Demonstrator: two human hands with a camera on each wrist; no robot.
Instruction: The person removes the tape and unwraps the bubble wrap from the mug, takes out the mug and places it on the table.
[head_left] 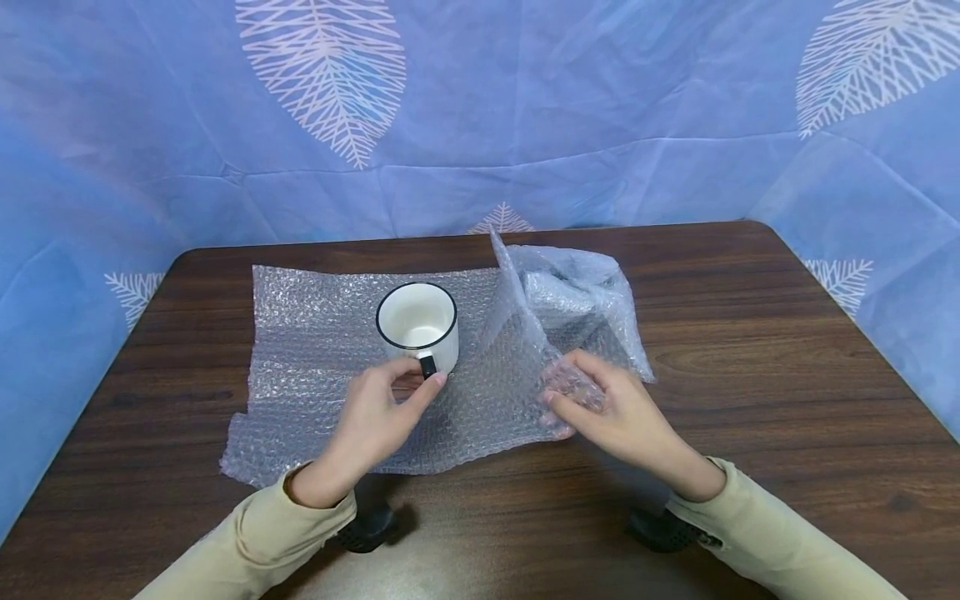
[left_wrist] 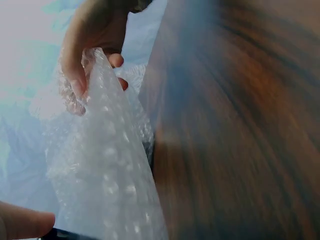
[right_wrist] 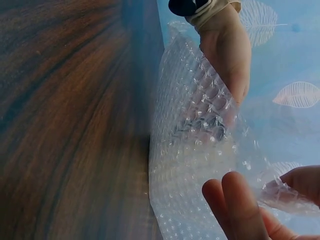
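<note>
A white mug [head_left: 417, 321] with a dark rim and a black-marked handle stands upright on a sheet of bubble wrap [head_left: 315, 358]. My left hand [head_left: 382, 412] pinches the mug's handle between thumb and fingers, on the side facing me. To the right, my right hand [head_left: 615, 408] grips the near edge of the bubble wrap, which lifts off the table in a raised fold. In the right wrist view the fingers [right_wrist: 242, 205] hold the film, and the mug is mostly hidden behind it.
A bunched, rolled part of the bubble wrap [head_left: 577, 283] lies at the right end of the sheet. Everything rests on a dark wooden table [head_left: 750, 350]. Behind the table hangs a blue cloth [head_left: 570, 100] with white leaf prints.
</note>
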